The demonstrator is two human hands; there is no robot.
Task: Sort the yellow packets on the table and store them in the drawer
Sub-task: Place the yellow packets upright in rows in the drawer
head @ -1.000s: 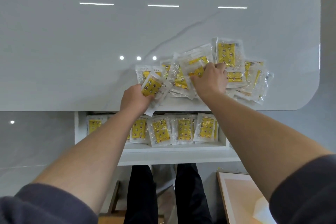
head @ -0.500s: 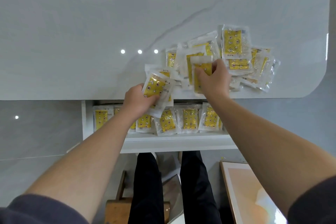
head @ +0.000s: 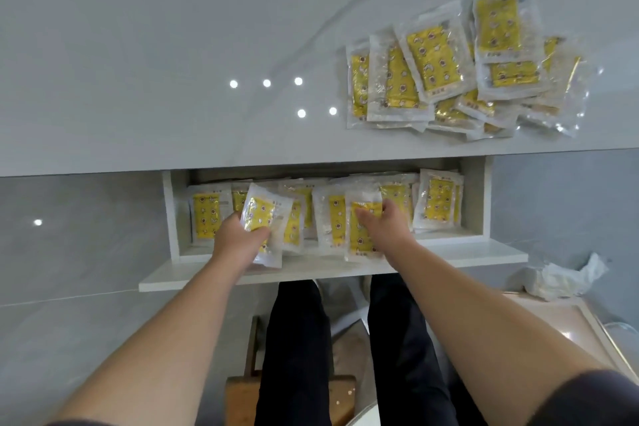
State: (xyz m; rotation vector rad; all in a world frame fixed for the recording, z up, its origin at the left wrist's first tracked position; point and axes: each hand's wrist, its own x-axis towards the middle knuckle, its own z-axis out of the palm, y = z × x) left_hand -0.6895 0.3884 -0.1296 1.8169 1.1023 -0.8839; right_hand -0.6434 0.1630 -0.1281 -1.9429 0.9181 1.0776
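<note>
Left hand [head: 238, 239]: our grip was closed on one yellow packet [head: 264, 223], thumb over its lower face, packet tilted right above the drawer [head: 332, 254]. Right hand [head: 387, 221]: fingers spread flat on a second packet [head: 363, 232], thumb on its left; whether it pinched the packet or only pressed it, we could not tell. That packet stood at the drawer's front, bottom edge over the front lip.

Count: about seven more packets stood upright in a row [head: 437, 202] across the drawer, overlapping, so the count was rough. A loose pile [head: 460, 66] of about ten lay on the white surface [head: 173, 62] at right, near the front edge; exact number unclear.

Room: the surface left of the pile was bare. The drawer was open below the surface edge, with a narrow gap at its right wall.
</note>
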